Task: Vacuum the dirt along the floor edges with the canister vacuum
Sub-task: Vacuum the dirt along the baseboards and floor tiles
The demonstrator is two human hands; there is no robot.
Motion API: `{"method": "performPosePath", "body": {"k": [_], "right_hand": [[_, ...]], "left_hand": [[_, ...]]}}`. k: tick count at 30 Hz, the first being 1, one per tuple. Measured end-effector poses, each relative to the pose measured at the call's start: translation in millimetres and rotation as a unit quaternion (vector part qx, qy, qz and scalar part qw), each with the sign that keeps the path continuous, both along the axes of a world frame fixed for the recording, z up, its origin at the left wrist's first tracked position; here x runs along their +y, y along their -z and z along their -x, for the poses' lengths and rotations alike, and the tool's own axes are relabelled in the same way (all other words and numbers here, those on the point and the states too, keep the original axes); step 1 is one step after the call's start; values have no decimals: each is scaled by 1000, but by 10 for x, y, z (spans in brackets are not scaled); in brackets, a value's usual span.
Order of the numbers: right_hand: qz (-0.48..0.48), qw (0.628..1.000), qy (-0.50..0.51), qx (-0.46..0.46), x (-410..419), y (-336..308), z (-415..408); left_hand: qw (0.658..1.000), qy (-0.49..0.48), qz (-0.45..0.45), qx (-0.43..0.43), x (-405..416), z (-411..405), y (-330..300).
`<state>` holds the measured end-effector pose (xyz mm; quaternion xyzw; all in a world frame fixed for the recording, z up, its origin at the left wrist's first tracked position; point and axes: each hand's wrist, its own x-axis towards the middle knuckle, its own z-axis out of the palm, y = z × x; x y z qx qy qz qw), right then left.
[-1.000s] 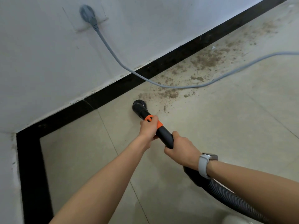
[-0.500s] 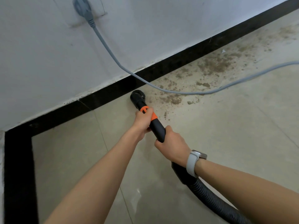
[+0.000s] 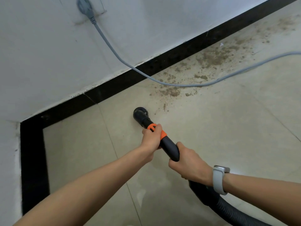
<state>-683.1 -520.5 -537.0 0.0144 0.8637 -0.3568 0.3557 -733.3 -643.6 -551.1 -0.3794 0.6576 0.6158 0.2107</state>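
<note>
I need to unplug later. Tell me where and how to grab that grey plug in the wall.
Grip the plug by its round grey body at the socket, not by the cord, which leaves its lower end and hangs down to the floor. Come from straight in front, fingers on either side, and pull squarely away from the wall.

- The brush nozzle (image 3: 140, 113) sits at frame centre on the floor (image 3: 228, 128), just short of the baseboard (image 3: 162, 62).
- The dirt (image 3: 211, 57) spreads to its upper right, along the baseboard.
- The power cord (image 3: 179, 84) drops from the wall plug (image 3: 83, 5) at upper left and crosses the dirt toward the right edge.
- The left hand (image 3: 152, 138) is nearer the nozzle, with the right hand (image 3: 189, 163) behind it and the hose (image 3: 228, 209) at lower right.
</note>
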Motion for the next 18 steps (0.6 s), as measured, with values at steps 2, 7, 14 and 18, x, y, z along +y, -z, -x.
{"method": "performPosePath", "body": {"k": [2, 7, 14, 18], "right_hand": [[17, 999, -34, -18, -29, -36, -46], [58, 989, -111, -76, -169, -81, -182], [12, 991, -125, -35, -161, -104, -260], [-48, 997, -64, 14, 50, -144, -277]], "left_hand": [[999, -38, 11, -6, -64, -138, -16], [990, -131, 30, -34, -275, -540, -33], [988, -150, 14, -28, -244, -633, -6], [994, -109, -30, -7, 62, -449, -81]]}}
